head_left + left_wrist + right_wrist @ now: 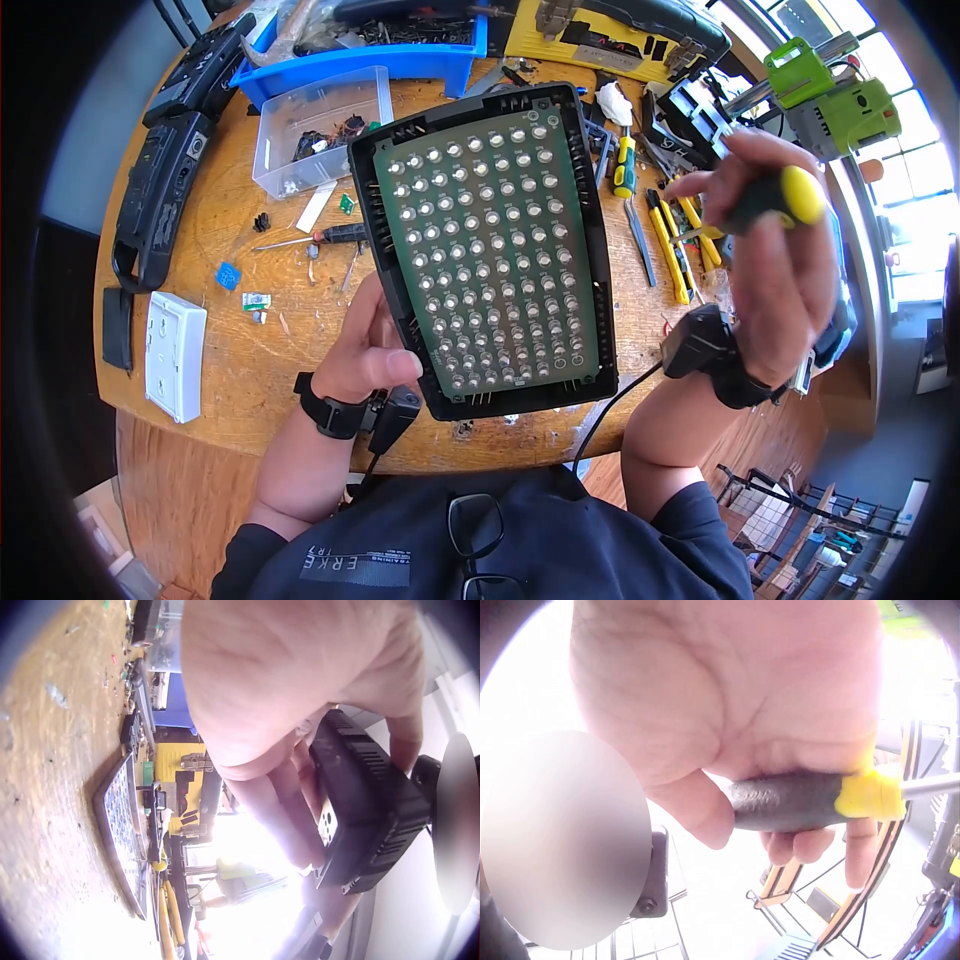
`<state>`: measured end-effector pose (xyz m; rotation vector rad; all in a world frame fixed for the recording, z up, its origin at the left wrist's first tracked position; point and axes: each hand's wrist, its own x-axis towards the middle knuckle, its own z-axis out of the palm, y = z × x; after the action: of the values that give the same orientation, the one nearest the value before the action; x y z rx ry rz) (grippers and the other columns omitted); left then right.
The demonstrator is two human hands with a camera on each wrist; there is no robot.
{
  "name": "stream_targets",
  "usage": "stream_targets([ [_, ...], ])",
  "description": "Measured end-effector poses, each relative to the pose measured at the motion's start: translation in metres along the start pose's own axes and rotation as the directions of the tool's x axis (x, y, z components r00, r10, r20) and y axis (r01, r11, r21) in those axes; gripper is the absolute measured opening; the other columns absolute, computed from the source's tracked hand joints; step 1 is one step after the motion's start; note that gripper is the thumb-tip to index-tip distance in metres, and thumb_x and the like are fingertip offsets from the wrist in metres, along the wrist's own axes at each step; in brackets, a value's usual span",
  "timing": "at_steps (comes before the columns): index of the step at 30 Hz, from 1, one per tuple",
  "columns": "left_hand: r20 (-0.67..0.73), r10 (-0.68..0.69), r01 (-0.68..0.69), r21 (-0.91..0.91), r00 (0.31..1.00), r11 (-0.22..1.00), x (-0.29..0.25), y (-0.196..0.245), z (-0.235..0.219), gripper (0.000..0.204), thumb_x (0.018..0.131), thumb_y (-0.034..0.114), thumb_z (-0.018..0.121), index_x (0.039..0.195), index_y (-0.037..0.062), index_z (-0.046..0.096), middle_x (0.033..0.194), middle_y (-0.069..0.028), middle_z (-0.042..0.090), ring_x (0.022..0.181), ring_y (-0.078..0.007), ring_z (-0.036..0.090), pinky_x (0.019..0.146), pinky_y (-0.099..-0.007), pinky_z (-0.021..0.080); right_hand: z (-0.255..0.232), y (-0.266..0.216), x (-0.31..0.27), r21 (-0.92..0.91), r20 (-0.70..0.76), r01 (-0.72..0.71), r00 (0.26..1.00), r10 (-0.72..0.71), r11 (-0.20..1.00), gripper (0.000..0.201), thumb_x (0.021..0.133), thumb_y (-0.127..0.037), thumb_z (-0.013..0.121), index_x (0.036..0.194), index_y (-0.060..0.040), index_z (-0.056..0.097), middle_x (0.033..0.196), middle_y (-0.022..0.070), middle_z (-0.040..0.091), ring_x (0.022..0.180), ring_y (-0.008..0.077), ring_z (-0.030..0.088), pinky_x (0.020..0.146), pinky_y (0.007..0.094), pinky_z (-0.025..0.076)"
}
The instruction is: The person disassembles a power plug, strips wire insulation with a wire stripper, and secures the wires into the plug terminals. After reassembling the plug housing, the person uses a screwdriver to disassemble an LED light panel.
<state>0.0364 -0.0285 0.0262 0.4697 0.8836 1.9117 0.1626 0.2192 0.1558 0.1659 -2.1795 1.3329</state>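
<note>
My left hand (365, 350) grips an LED panel (490, 240) by its lower left edge, the thumb over the black frame. The panel is held up over the bench, its green circuit board with rows of clear LEDs facing the head camera. In the left wrist view the fingers curl behind its black vented housing (367, 802). Raised at the right, apart from the panel, my right hand (785, 270) holds a screwdriver (795, 801) by its black and yellow handle. Its metal shaft sticks out past the fingers in the right wrist view.
On the wooden bench (230, 350) lie another screwdriver (340, 233), a white plastic box (175, 355) and small scraps. Behind stand a clear bin (275, 150), a blue bin (430, 65) and a yellow case (530, 40). Yellow-handled tools (668, 245) and a green drill press (845, 110) are right.
</note>
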Motion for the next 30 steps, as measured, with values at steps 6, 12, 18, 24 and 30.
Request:
stream_targets([
  [6,-0.008,-0.001,0.002,0.003,1.000,1.000,0.001,-0.001,0.002,0.091,0.058,0.019,0.076,0.135,-0.0006,0.030,0.130,-0.0129,0.046,0.119,-0.0221,0.046,0.099,-0.0362,0.037,-0.033,-0.010,0.001,-0.348,0.278,0.393,0.910,-0.307,0.851,0.052,0.084,-0.045,0.059,0.105,0.0021,0.057,0.093,0.0148,0.049,0.092,0.0269,0.050,0.094,0.0553,0.037],
  [12,0.026,0.002,-0.002,-0.026,1.000,1.000,0.000,-0.001,0.003,0.089,0.060,0.013,0.076,0.136,0.0011,0.030,0.129,-0.0129,0.048,0.118,-0.0218,0.048,0.100,-0.0373,0.037,-0.047,-0.031,-0.025,-0.512,-0.242,0.139,0.924,-0.297,0.848,0.059,0.082,-0.046,0.060,0.112,0.0049,0.055,0.081,0.0122,0.057,0.081,0.0232,0.057,0.091,0.0527,0.042],
  [18,0.040,0.016,-0.014,-0.067,0.999,0.998,-0.001,-0.003,0.002,0.089,0.061,0.009,0.076,0.136,0.0016,0.029,0.131,-0.0133,0.047,0.119,-0.0217,0.047,0.100,-0.0382,0.036,-0.069,-0.032,-0.039,-0.125,-0.384,0.298,0.865,-0.323,0.946,0.063,0.085,-0.055,0.050,0.113,0.0015,0.053,0.082,0.0106,0.056,0.082,0.0235,0.055,0.098,0.0625,0.026],
  [24,0.065,-0.036,0.039,-0.047,0.997,0.998,0.004,-0.001,0.003,0.092,0.060,0.011,0.078,0.137,0.0008,0.030,0.131,-0.0124,0.047,0.119,-0.0197,0.046,0.101,-0.0354,0.035,-0.066,-0.035,-0.040,0.029,-0.322,0.339,0.893,-0.313,0.940,0.066,0.085,-0.059,0.046,0.116,-0.0017,0.053,0.071,0.0065,0.047,0.071,0.0199,0.044,0.093,0.0568,0.030],
  [30,0.111,-0.062,0.060,0.019,0.992,0.998,0.008,0.003,0.006,0.090,0.059,0.014,0.078,0.136,-0.0004,0.033,0.128,-0.0107,0.050,0.117,-0.0179,0.047,0.100,-0.0307,0.033,-0.051,-0.035,-0.033,-0.191,-0.189,0.294,0.925,-0.329,0.937,0.067,0.085,-0.060,0.045,0.120,-0.0034,0.049,0.068,0.0051,0.048,0.063,0.0179,0.047,0.086,0.0567,0.036],
])
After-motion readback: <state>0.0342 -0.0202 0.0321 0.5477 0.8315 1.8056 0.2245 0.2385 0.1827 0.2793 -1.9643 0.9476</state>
